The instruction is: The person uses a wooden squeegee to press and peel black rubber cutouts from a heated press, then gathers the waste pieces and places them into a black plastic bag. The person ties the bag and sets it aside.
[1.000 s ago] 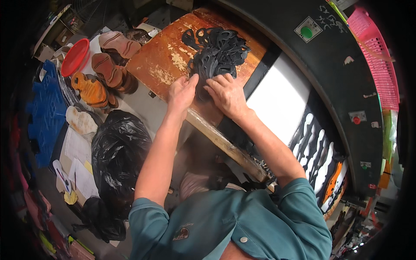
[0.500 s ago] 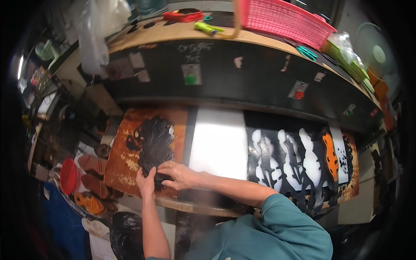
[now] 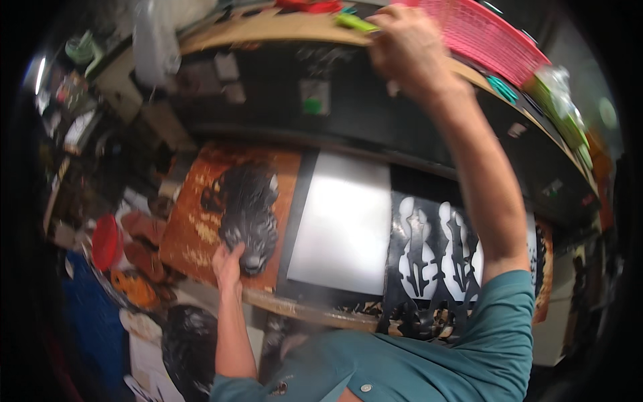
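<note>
A heap of thin black cut pieces (image 3: 249, 214), wrinkled and glossy, lies on the reddish-brown board (image 3: 184, 231) at the left of the bench. My left hand (image 3: 228, 265) is at its near left edge, thumb and fingers closed on the margin of the heap. My right arm stretches up and across to the shelf. There, my right hand (image 3: 410, 52) is blurred, its curled fingers beside a yellow-green tool (image 3: 355, 24); whether they grip it is hidden.
A white sheet (image 3: 340, 224) lies mid-bench, with black cut-out sheets (image 3: 418, 251) to its right. A dark panel (image 3: 261, 100) rises behind. The shelf carries a pink basket (image 3: 492, 40) and teal-handled scissors (image 3: 502, 88). A red bowl (image 3: 106, 242) stands at the left.
My right hand has left the black heap and swung up to the shelf by the yellow-green tool. My left hand stays at the heap's near edge. The view has shifted.
</note>
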### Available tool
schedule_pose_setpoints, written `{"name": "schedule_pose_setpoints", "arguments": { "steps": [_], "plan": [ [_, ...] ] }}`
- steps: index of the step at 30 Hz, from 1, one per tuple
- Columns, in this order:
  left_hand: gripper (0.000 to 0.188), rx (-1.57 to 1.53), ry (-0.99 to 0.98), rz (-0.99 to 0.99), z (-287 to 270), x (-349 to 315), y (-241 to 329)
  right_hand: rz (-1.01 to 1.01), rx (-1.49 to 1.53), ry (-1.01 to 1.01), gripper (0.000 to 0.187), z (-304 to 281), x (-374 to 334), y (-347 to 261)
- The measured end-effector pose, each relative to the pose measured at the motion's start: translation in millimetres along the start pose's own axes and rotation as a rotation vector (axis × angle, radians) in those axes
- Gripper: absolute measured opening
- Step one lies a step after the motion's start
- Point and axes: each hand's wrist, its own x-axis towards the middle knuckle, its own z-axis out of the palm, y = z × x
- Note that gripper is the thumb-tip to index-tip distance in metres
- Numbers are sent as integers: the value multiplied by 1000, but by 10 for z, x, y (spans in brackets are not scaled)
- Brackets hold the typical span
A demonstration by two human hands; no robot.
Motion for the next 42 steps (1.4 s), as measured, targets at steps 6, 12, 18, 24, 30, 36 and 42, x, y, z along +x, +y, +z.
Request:
{"name": "schedule_pose_setpoints", "arguments": {
  "steps": [6,12,18,24,30,36,42],
  "plan": [
    [41,-225,12,52,-56,-153,-24,200,-154,-820,52,605,-8,928],
    [40,-276,49,69,-73,-177,-5,182,-166,-821,59,727,54,1607],
    [55,-259,67,113,-100,-185,4,176,-133,-512,38,-359,-266,1232],
    [58,-42,9,535,136,-679,539,196,423,-360,25,-1429,-1223,-468],
    [57,-655,-448,90,748,-1116,701,-147,774,-806,20,-1518,-1619,-1661],
    [39,-325,-442,224,1085,-1495,340,153,1264,-1196,63,-1154,-1660,-1963],
    [75,393,-467,537,570,-1069,292,167,1388,-1255,34,-726,-1756,-2073]
  ]
}}
